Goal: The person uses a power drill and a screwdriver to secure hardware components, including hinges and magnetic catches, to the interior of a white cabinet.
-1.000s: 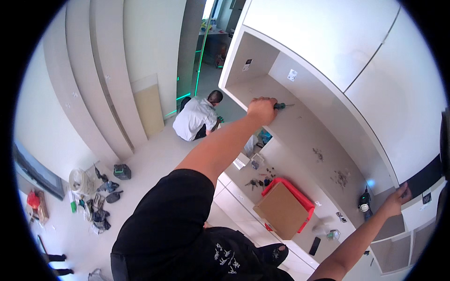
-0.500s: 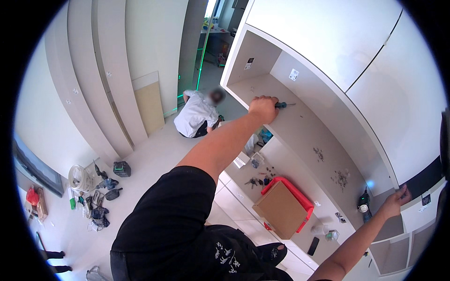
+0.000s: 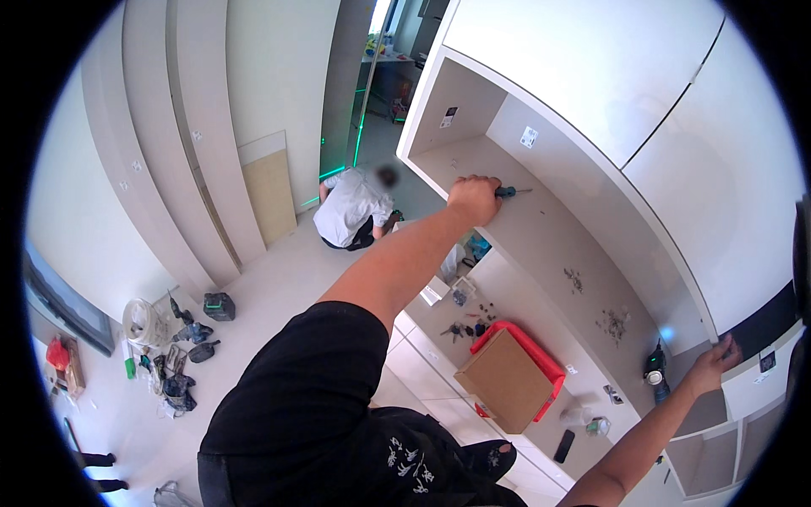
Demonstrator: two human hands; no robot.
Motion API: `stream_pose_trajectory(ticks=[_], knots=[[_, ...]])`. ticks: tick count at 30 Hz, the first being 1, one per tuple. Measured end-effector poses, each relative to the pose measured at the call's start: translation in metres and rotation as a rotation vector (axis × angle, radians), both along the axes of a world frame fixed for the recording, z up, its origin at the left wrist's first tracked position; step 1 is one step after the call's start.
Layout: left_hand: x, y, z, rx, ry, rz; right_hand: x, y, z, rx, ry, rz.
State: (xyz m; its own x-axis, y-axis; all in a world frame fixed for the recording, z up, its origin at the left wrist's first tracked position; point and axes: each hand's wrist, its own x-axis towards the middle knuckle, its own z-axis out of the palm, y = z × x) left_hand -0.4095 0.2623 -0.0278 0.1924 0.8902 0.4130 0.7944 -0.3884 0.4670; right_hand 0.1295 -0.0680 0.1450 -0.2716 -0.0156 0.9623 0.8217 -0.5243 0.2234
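Observation:
My left hand (image 3: 475, 200) is closed at the front edge of the long cabinet shelf (image 3: 541, 221). A screwdriver (image 3: 505, 193) with a dark teal handle sticks out of its far side, the thin shaft pointing right over the shelf. My right hand (image 3: 716, 358) reaches up at the far right, its fingers stretched out and slightly blurred against the lower edge of a white cabinet upright, beside a dark gap. Below it on the shelf stands a dark power tool (image 3: 655, 365) with a light shining on the panel. Small loose hardware (image 3: 614, 325) lies scattered along the shelf.
A cardboard box (image 3: 507, 380) in a red tray sits on the lower counter, near a phone (image 3: 564, 446). Another person (image 3: 351, 207) crouches on the floor at the back. Tools and a white bucket (image 3: 145, 324) stand at left, and tall panels (image 3: 198, 127) lean behind.
My right hand's fingers have shifted slightly at the cabinet edge. The crouching person has moved an arm and the head a little. My left hand stays in place.

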Motion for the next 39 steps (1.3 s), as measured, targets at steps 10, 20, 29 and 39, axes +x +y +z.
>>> stream_pose_trajectory(ticks=[10, 20, 29, 39], knots=[[0.0, -0.003, 0.001, 0.003, -0.005, -0.006, -0.006, -0.003, 0.003, -0.021, -0.045, -0.04], [0.001, 0.002, -0.004, 0.033, -0.01, 0.01, -0.008, -0.007, 0.005, -0.062, -0.031, -0.032], [0.003, -0.001, -0.001, -0.005, -0.011, -0.003, -0.018, -0.017, 0.015, -0.16, -0.112, 0.021], [0.001, -0.002, 0.003, 0.002, -0.013, 0.021, -0.017, -0.014, 0.014, -0.195, -0.121, 0.057]])
